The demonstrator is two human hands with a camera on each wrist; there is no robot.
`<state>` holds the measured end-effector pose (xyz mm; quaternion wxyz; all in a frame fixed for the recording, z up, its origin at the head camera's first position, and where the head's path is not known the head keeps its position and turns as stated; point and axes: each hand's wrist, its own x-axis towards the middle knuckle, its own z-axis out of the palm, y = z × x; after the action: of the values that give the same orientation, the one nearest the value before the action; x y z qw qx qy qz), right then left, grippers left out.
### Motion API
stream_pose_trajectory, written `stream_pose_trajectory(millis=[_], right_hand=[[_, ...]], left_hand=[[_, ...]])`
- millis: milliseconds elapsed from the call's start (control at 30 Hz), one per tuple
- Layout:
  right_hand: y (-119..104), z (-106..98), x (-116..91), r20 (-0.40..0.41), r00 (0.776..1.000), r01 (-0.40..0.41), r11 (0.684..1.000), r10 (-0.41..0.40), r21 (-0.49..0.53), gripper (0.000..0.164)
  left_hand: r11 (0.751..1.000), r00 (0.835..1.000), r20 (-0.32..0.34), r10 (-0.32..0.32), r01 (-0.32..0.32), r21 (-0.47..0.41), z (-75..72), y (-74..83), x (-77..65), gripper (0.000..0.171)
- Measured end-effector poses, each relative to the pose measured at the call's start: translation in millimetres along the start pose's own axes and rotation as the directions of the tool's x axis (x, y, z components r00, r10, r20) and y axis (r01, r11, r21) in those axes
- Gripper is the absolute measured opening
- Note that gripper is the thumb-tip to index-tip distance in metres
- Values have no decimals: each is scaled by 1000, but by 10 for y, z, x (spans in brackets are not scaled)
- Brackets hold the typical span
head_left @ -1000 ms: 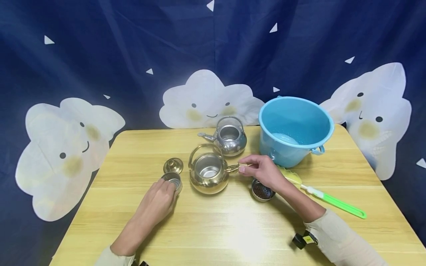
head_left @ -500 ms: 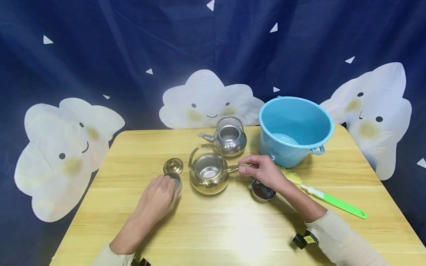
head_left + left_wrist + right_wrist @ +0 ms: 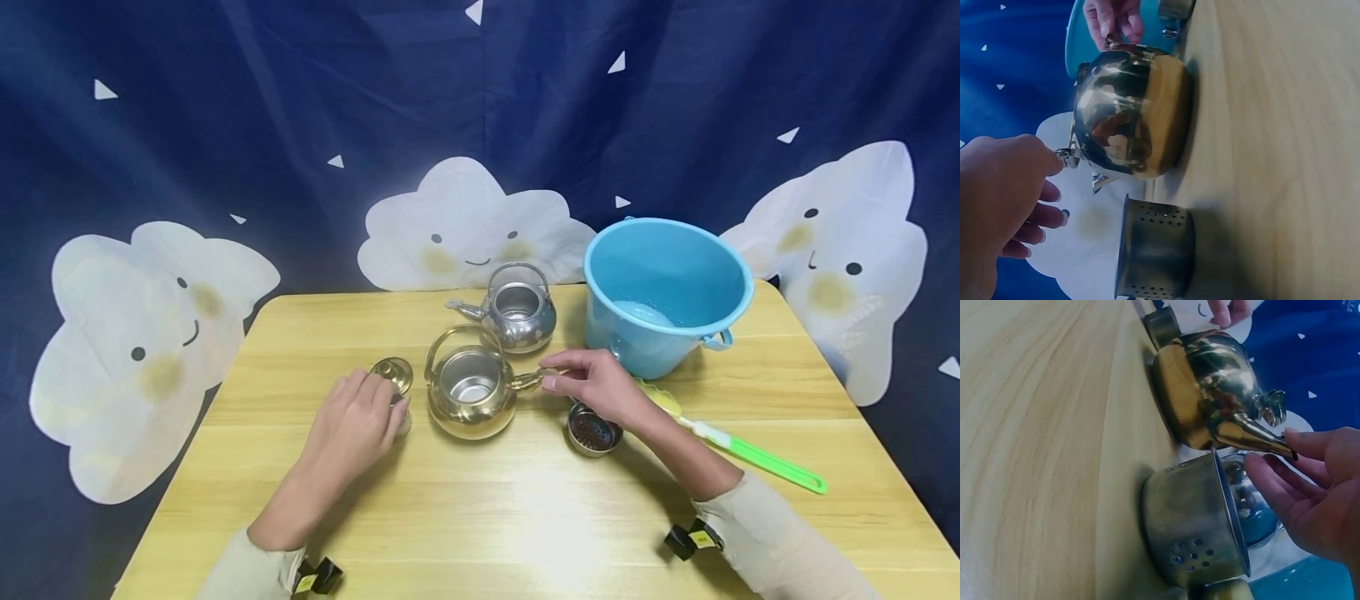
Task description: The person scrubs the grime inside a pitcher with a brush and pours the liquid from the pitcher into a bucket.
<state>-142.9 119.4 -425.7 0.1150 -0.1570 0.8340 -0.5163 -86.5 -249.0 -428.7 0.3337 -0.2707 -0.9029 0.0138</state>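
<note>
My right hand (image 3: 600, 387) pinches the spout tip (image 3: 1285, 447) of a gold teapot (image 3: 472, 414) between thumb and fingers. The pot stands upright without a lid, its loop handle raised. Over a small steel strainer cup (image 3: 1154, 250) to the left hovers my left hand (image 3: 347, 425), covering most of it in the head view. In the left wrist view its fingers (image 3: 1047, 215) hang loosely bent with nothing in them, apart from the perforated cup. Just beyond the fingertips lies the gold knobbed lid (image 3: 399, 372). Below the right hand sits a second strainer cup (image 3: 1191, 519), dark inside.
A silver teapot (image 3: 523, 327), also lidless, stands behind the gold one. At back right is a light blue bucket (image 3: 660, 350) with a little water in it. A brush with a green handle (image 3: 776, 462) and yellow head lies beside it, partly behind the right forearm.
My left hand has lifted off the left strainer cup and drifted up and slightly left toward the lid. The right hand keeps its pinch on the spout, and the teapot stays put.
</note>
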Motion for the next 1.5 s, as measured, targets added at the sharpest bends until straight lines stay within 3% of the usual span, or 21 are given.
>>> stream_pose_trajectory(millis=[333, 567, 967, 1500], right_hand=[[-33, -36, -50, -35, 999, 37, 999, -38, -37, 29], [-37, -25, -71, -57, 996, 66, 993, -71, -99, 28], [-15, -48, -123, -92, 990, 92, 981, -108, -169, 28], [62, -133, -329, -111, 965, 186, 922, -236, -339, 27]], left_hand=[[1000, 1000, -6, -2, 2, -2, 29, 9, 144, 45], [999, 1000, 2, -3, 3, -38, 57, 27, 255, 28], [999, 1000, 31, -2, 3, -32, 161, 57, 378, 35], [1000, 999, 42, -14, 14, 11, 265, 103, 427, 36]])
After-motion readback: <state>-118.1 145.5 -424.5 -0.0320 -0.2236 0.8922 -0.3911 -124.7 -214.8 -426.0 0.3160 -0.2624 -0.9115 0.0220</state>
